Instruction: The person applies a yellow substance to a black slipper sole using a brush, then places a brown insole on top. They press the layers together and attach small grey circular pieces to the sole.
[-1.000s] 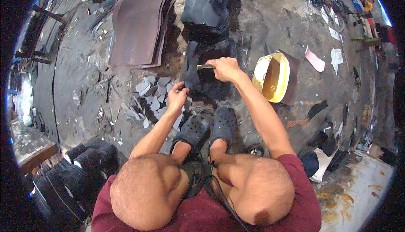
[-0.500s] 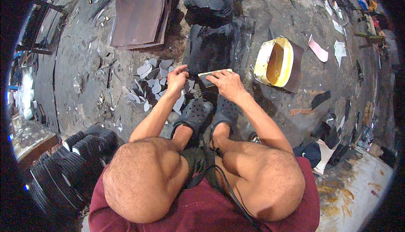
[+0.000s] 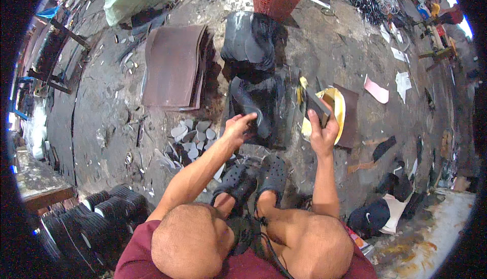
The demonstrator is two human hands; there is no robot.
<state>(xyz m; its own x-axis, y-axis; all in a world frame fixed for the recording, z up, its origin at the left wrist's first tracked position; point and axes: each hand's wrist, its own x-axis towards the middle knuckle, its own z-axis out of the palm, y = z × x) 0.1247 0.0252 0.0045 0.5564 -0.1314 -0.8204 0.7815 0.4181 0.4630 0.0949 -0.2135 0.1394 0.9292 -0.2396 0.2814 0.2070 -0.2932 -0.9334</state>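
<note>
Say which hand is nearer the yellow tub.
Right. The right hand is at the yellow tub, overlapping it in view; the left hand is farther away, off to its left.

I'm seeing the right hand (image 3: pixel 324 132) holding a dark tool (image 3: pixel 318 105) by the tub (image 3: pixel 340 112).
The left hand (image 3: pixel 239 128) is touching a black piece (image 3: pixel 263 126); grey cutouts (image 3: pixel 203 126) are lying to its left, brown sheets (image 3: pixel 172 68) left of a black stack (image 3: pixel 248 43).
</note>
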